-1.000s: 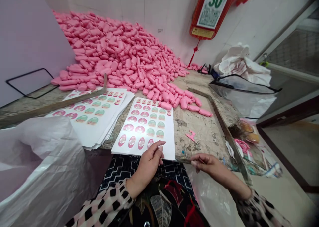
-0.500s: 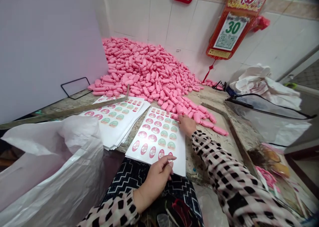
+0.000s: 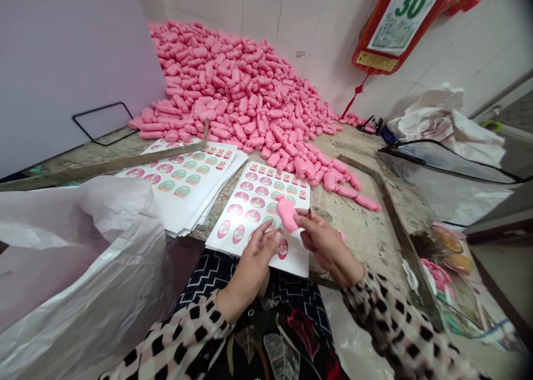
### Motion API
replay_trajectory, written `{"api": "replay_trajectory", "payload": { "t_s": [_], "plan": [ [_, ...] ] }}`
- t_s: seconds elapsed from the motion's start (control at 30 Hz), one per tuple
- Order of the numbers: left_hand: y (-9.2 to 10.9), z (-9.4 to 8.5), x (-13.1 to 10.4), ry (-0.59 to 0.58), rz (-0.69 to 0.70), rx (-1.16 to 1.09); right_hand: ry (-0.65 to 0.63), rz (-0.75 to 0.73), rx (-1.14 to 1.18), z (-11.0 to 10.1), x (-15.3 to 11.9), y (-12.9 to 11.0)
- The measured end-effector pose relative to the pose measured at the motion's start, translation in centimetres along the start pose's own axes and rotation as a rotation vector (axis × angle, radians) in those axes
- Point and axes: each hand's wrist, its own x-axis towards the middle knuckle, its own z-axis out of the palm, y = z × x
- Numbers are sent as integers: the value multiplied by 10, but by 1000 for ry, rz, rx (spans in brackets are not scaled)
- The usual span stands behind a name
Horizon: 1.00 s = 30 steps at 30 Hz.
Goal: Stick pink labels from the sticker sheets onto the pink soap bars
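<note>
My right hand pinches the lower end of a pink bottle-shaped piece, held up over a sheet of stickers. A thin dark item sticks up by its fingers; what it is I cannot make out. My left hand is over the sheet's near edge, left of the piece, thumb and fingers apart, and seems to hold nothing. The sheet carries rows of pink and green stickers. Behind it lies a large heap of pink pieces.
A second stack of sticker sheets lies at the left under a wooden strip. A big white bag stands front left. Another strip and a clear zip bag are at the right. A calendar hangs on the wall.
My right hand has come back from the heap's edge toward me with a pink piece. My left hand has risen slightly and its fingers have turned upward. The view has tilted down.
</note>
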Motion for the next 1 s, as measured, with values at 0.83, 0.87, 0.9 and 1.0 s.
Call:
{"api": "replay_trajectory", "payload": {
  "t_s": [0.83,0.87,0.9,1.0],
  "plan": [
    [11,-27,-18,-506,319,1683,263,-342,-1188,-11,-34,44],
    [9,-28,-18,-514,306,1717,267,-343,-1219,-10,-34,43],
    [7,-29,-18,-522,293,1746,267,-347,-1245,-10,-34,43],
    [2,-29,-19,-537,275,1812,251,-362,-1289,-9,-34,40]
  ]
}}
